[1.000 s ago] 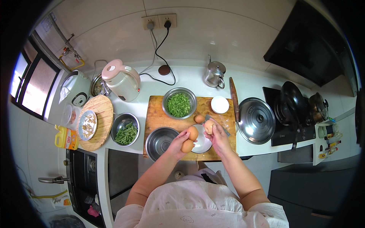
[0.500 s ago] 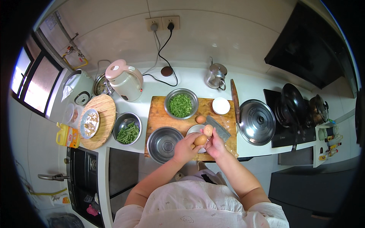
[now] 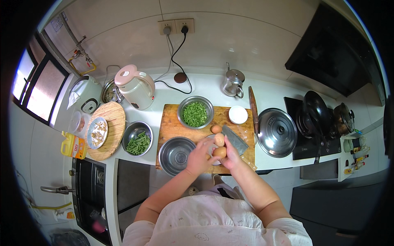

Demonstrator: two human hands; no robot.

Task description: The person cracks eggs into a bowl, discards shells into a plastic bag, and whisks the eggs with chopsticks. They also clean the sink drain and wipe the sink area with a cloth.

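Note:
Two brown eggs are at my hands above a small white plate (image 3: 215,162). The lower egg (image 3: 220,153) rests in the fingers of my right hand (image 3: 232,157); the upper, paler egg (image 3: 219,140) sits against the same hand's fingertips. My left hand (image 3: 198,159) is beside them on the left, fingers apart and curved toward the eggs. A brownish patch by its thumb is too hidden to name. Another egg (image 3: 216,129) lies on the wooden cutting board (image 3: 169,123) just beyond. Right of the plate lies a cleaver (image 3: 235,139) with a grey blade.
Left of my hands stands an empty metal bowl (image 3: 177,156). Bowls of chopped greens (image 3: 195,114) and cut green beans (image 3: 138,143) stand near it. A white dish (image 3: 238,115), a pot lid (image 3: 278,132) and a stove (image 3: 305,145) are to the right; a kettle (image 3: 134,88) is back left.
The lower egg has passed from my left fingers to my right hand. Both eggs have shifted slightly, and my left fingers have loosened and spread.

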